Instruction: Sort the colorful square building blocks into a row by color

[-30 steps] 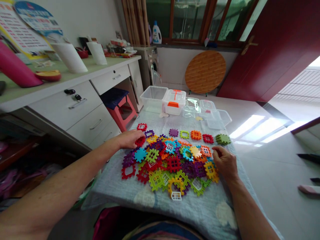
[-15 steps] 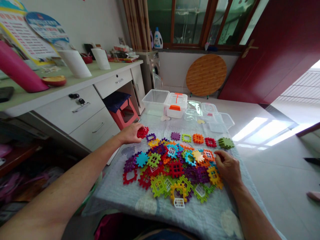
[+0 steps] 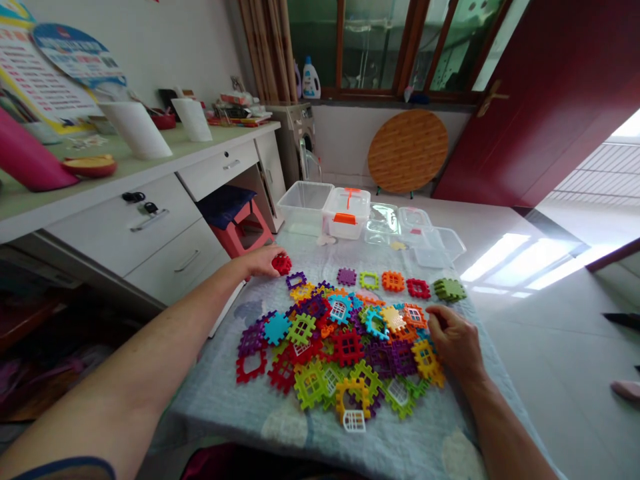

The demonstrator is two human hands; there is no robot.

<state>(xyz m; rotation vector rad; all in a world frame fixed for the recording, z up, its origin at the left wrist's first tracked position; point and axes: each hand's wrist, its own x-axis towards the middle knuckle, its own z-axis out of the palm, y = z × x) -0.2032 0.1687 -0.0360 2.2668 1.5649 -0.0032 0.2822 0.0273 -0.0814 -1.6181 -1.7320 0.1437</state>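
At the left edge of the table, my left hand (image 3: 266, 260) is closed on red interlocking building blocks (image 3: 282, 263); how many is hidden by the fingers. My right hand (image 3: 456, 339) rests at the right side of the pile, its fingers curled in; what they hold, if anything, is hidden. Between my hands lies a heap of flat notched plastic blocks (image 3: 349, 347) in several colours, some with white window inserts. Behind it runs a row: a purple block (image 3: 347, 276), a lime frame (image 3: 369, 280), orange blocks (image 3: 393, 281), red frames (image 3: 419, 288) and a green stack (image 3: 449, 289).
At the table's far end stand an open clear bin (image 3: 306, 203) and a lidded clear box (image 3: 347, 217) with an orange latch. Clear plastic trays (image 3: 384, 223) and lids (image 3: 440, 248) lie beside them. A desk (image 3: 220, 143) and a stool (image 3: 230, 210) are on the left.
The view has shifted slightly. My left hand still grips the red blocks at the table's left edge, now turned a little. My right hand stays beside the pile, fingers curled.
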